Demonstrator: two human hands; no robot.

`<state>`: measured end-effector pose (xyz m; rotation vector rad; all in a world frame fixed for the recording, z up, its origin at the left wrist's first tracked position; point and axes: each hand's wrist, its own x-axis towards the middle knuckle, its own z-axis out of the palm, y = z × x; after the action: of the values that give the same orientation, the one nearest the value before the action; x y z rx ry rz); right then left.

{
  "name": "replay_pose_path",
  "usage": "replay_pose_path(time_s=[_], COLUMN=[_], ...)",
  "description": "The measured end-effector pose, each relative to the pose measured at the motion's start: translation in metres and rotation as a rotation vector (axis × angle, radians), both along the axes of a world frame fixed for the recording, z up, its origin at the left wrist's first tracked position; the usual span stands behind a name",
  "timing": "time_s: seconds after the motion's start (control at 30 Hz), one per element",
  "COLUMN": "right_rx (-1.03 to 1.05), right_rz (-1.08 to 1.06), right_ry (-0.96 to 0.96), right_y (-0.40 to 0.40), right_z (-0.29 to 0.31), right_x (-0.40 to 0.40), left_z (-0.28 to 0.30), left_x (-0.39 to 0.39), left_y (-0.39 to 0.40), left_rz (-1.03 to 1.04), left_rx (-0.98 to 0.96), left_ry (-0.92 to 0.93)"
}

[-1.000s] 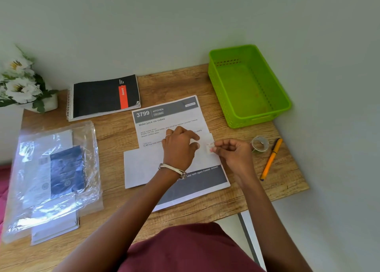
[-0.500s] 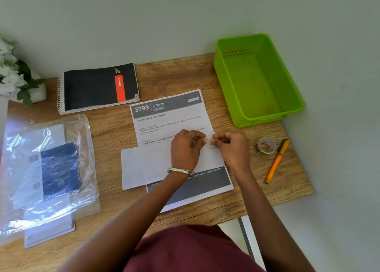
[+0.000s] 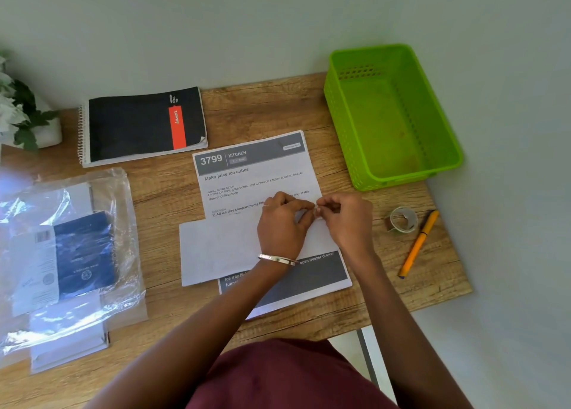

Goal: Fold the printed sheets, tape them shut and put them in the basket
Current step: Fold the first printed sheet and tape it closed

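Observation:
A folded white sheet lies across a flat printed sheet headed "3799 KITCHEN" in the middle of the wooden desk. My left hand rests on the folded sheet near its top right edge, fingers curled. My right hand meets it fingertip to fingertip, and the two pinch a small piece of clear tape between them. The tape roll sits on the desk to the right of my hands. The green plastic basket stands at the back right corner with nothing in it.
An orange pen lies beside the tape roll near the desk's right edge. A black spiral notebook lies at the back. A clear plastic bag with papers covers the left side. A white flower pot stands far left.
My right hand has moved left with the tape piece until its fingertips meet my left hand's over the folded sheet's edge. The camera view has shifted slightly.

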<state>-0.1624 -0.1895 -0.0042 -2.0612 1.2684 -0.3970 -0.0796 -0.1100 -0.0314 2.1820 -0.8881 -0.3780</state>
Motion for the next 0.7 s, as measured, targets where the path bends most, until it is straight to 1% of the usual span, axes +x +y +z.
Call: replay_pose_path(time_s=[0.13, 0.2, 0.27, 0.37, 0.43, 0.53, 0.57, 0.63, 0.7], right_rx=[0.003, -0.025, -0.096, -0.244, -0.292, -0.250, -0.266, -0.386, -0.365], right_rz=[0.036, 0.106, 0.186, 0.248, 0.231, 0.208, 0.221, 0.254, 0.246], right_ry=[0.006, 0.002, 0.020, 0.049, 0.087, 0.111, 0.114, 0.157, 0.151], right_y=[-0.005, -0.006, -0.004, 0.000, 0.003, 0.008, 0.010, 0.017, 0.025], right_z=[0.000, -0.005, -0.010, -0.019, -0.025, -0.032, -0.032, -0.031, -0.028], right_x=[-0.009, -0.014, -0.017, -0.024, -0.029, -0.032, -0.033, -0.039, -0.045], left_z=[-0.001, -0.003, -0.005, -0.007, -0.008, -0.008, -0.009, -0.010, -0.011], left_x=[-0.001, -0.001, -0.001, -0.002, -0.002, -0.002, -0.002, -0.002, -0.003], left_y=[0.000, 0.000, 0.000, 0.001, 0.001, 0.001, 0.001, 0.001, 0.002], left_rz=[-0.012, -0.012, -0.016, -0.019, -0.018, -0.021, -0.020, -0.020, -0.020], left_rx=[0.015, 0.002, -0.011, -0.017, -0.025, -0.037, -0.040, -0.051, -0.071], left_ry=[-0.005, -0.005, -0.020, -0.041, -0.051, -0.063, -0.063, -0.067, -0.070])
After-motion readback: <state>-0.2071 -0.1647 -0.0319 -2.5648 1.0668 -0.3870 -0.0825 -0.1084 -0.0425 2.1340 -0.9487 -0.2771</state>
